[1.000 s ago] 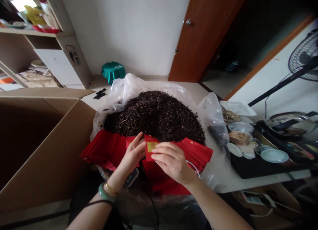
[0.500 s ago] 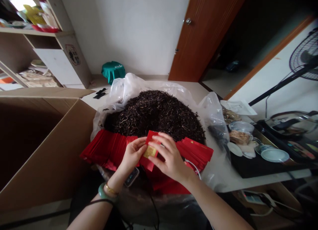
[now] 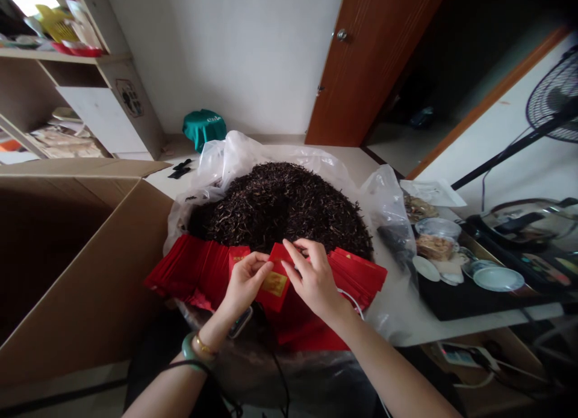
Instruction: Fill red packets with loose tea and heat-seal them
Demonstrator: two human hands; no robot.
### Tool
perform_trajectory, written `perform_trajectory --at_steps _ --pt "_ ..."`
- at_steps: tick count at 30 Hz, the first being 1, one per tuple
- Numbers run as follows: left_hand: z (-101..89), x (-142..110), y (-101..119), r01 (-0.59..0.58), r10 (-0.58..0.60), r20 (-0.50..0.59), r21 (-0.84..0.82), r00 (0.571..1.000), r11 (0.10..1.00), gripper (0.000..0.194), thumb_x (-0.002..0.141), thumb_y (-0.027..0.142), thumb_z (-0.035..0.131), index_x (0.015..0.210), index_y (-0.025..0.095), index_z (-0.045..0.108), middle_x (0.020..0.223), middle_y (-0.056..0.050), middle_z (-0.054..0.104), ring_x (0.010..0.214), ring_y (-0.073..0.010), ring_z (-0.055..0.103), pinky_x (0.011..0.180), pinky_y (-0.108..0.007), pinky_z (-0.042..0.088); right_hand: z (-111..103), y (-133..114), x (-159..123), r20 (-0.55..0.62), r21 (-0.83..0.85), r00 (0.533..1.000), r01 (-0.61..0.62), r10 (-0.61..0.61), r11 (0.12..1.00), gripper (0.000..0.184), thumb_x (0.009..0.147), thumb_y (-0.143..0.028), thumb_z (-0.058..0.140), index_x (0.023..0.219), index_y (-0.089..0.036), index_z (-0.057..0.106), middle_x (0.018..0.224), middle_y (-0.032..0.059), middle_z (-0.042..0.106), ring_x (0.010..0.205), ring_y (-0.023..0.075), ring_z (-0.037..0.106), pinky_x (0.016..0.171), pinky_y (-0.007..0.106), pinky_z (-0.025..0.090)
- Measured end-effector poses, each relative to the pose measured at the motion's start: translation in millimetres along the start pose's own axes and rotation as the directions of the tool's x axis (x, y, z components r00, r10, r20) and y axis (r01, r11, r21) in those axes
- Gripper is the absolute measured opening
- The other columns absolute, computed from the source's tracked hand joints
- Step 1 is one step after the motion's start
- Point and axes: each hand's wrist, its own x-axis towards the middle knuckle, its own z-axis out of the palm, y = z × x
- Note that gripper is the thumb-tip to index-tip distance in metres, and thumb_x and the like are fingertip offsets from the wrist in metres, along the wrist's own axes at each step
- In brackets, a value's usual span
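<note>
A small red packet (image 3: 274, 284) with a gold label stands tilted between my hands, just in front of a heap of dark dried tea leaves (image 3: 289, 195). My left hand (image 3: 244, 280) pinches its left edge between thumb and fingers. Bent over its upper right side, my right hand (image 3: 313, 279) has thumb and fingertips at the top edge. A fanned row of red packets (image 3: 192, 270) lies to the left, and another stack of packets (image 3: 359, 276) to the right. Partly hidden under my left wrist is a small device with a display (image 3: 241, 323).
Clear plastic sheeting (image 3: 386, 207) surrounds the leaves on the table. An open cardboard box (image 3: 112, 261) stands close on the left. At right are a jar (image 3: 436, 237), a pale dish (image 3: 499, 279) and a fan (image 3: 553, 96). Cables hang near my lap.
The packet has turned and its gold label now sits lower. My left hand has gone from spread fingers to pinching the packet's edge; my right hand has shifted to its top.
</note>
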Motion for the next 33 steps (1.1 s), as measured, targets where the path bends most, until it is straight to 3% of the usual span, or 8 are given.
perform_trajectory --at_steps 4,9,15,21,33 --pt "0.7 -1.7 1.7 0.008 -0.008 0.009 -0.013 1.0 1.0 0.044 0.063 0.052 0.077 0.077 0.014 0.059 0.06 0.002 0.065 0.052 -0.0098 0.058 0.051 -0.019 0.044 -0.1 -0.6 -0.1 -0.013 0.01 1.0 0.004 -0.004 1.0 0.032 0.091 -0.016 0.055 0.122 -0.014 0.059 0.09 0.0121 0.057 0.081 0.023 0.055 0.068 0.037 0.055" --pt "1.0 -2.6 4.7 0.005 -0.005 0.006 -0.026 1.0 1.0 0.046 0.062 0.054 0.078 0.077 0.014 0.058 0.063 0.0 0.067 0.053 -0.0104 0.059 0.052 -0.02 0.046 -3.7 -2.0 2.8 -0.035 0.084 0.999 0.021 -0.018 0.996 0.03 0.091 -0.012 0.053 0.119 -0.018 0.06 0.095 0.0113 0.061 0.086 0.0223 0.058 0.072 0.037 0.054" --pt "1.9 -3.2 4.2 -0.065 0.065 -0.002 0.081 0.998 0.995 0.041 0.067 0.051 0.075 0.074 0.015 0.059 0.057 0.002 0.062 0.049 -0.009 0.055 0.047 -0.018 0.041 -7.2 -1.7 5.6 -0.039 0.165 0.998 -0.034 0.04 0.986 0.012 0.09 -0.012 0.055 0.092 -0.02 0.064 0.083 0.0067 0.063 0.079 0.0201 0.057 0.071 0.035 0.052" --pt "3.5 -4.3 1.4 -0.181 0.187 -0.009 0.219 0.982 0.959 0.03 0.072 0.043 0.072 0.073 0.015 0.061 0.064 -0.001 0.066 0.059 -0.0131 0.062 0.055 -0.02 0.048 -8.1 -1.5 4.1 0.009 0.125 0.997 -0.083 0.083 0.989 0.013 0.088 -0.017 0.059 0.075 -0.019 0.062 0.075 0.0059 0.057 0.074 0.0196 0.053 0.065 0.033 0.049" --pt "-0.5 -3.6 2.4 -0.228 0.242 -0.01 0.297 0.97 0.927 0.022 0.074 0.038 0.07 0.073 0.017 0.065 0.066 -0.003 0.068 0.061 -0.0153 0.064 0.057 -0.022 0.051 -7.6 0.3 4.7 0.032 0.215 0.999 -0.026 0.02 0.976 0.016 0.089 -0.016 0.059 0.075 -0.018 0.063 0.071 0.0046 0.065 0.07 0.0178 0.056 0.065 0.032 0.05"
